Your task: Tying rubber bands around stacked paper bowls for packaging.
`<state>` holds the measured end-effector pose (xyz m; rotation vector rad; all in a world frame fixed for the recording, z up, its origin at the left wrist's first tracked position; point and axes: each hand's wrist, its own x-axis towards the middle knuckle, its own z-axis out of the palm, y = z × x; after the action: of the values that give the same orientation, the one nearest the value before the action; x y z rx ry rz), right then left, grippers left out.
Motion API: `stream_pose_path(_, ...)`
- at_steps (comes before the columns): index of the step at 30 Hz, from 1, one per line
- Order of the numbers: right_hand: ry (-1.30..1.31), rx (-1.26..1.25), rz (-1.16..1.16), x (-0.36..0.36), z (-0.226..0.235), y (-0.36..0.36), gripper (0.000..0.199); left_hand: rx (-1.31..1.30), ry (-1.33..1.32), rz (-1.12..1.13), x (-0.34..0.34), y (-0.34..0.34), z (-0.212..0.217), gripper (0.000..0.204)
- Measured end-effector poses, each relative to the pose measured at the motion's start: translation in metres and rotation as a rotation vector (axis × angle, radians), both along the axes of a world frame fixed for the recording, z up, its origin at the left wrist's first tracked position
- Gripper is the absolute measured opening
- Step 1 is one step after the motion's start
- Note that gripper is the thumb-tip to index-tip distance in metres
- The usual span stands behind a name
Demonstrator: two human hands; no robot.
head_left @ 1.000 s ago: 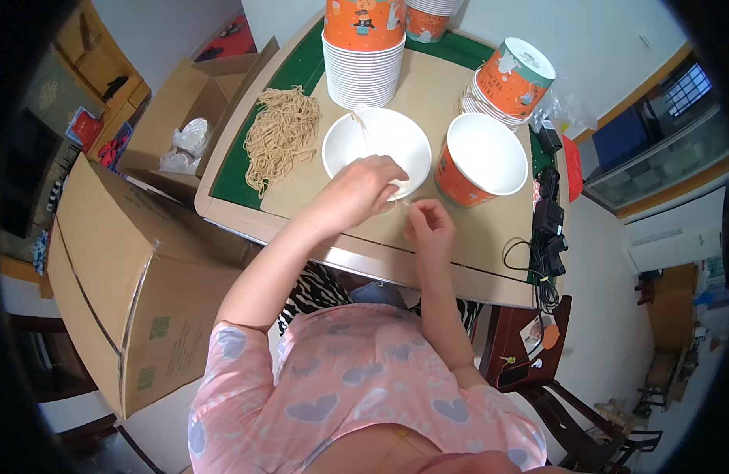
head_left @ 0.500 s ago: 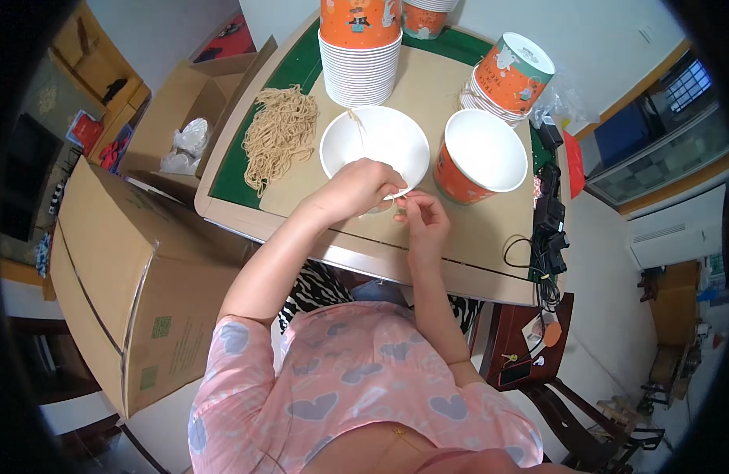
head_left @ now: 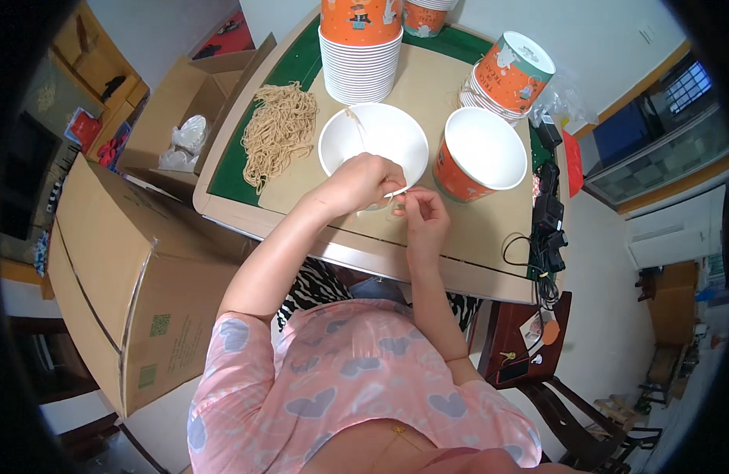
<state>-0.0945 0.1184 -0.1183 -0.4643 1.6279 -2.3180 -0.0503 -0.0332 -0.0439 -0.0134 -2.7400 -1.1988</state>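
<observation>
Narrow on both sides, the grip came together at the near rim of a white-lined paper bucket (head_left: 337,142): the left hand (head_left: 364,182) had its fingers bunched over that rim, and the right hand (head_left: 426,218) met it just to the right, thumb and forefinger drawn into a pinch. Something small and pale showed between them, probably a cord end; whether either hand pinched cord, rim or both, I could not tell. The bucket stood mouth up toward the near side of the table (head_left: 477,231), between a heap of tan cords (head_left: 278,130) on the left and an orange-sided bucket (head_left: 458,172) on the right. One tan strand (head_left: 356,122) lay against its far inner wall.

By its look the bucket was light and moderately stiff, likely to slide at a tug and to crease if the wall were squeezed hard. Its rolled rim seemed the firmest place to hold. The strand looked soft, limp and prone to fray, so it probably called for a fingertip pinch close to its end, where it would buckle least; farther back, it would simply fold.
</observation>
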Motion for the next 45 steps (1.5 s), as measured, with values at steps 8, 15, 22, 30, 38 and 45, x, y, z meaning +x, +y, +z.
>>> stream_pose_path(8, 0.501, 0.326, -0.173, -0.016, 0.039, 0.020, 0.015, 0.076, -0.003, 0.104, 0.007, 0.007, 0.013, 0.016)
stream_pose_path(15, 0.769, 0.559, 0.152, -0.043, 0.072, 0.011, 0.020, 0.151, 0.122, 0.103, 0.007, 0.007, 0.007, 0.013)
stream_pose_path(22, 0.666, 0.679, 0.223, -0.045, 0.073, 0.005, 0.013, 0.124, 0.105, 0.099, 0.012, 0.003, 0.003, 0.015)
stream_pose_path(30, 0.431, 0.646, 0.245, -0.022, 0.072, -0.002, 0.006, 0.319, 0.444, 0.228, 0.033, 0.018, -0.013, 0.025)
stream_pose_path(38, 0.385, 0.565, 0.217, -0.010, 0.065, 0.001, 0.009, -0.110, 0.820, 0.490, 0.073, 0.040, -0.028, 0.025)
stream_pose_path(45, 0.298, 0.547, 0.231, 0.004, 0.065, 0.006, 0.009, 0.183, 0.493, 0.662, 0.079, 0.077, -0.080, 0.021)
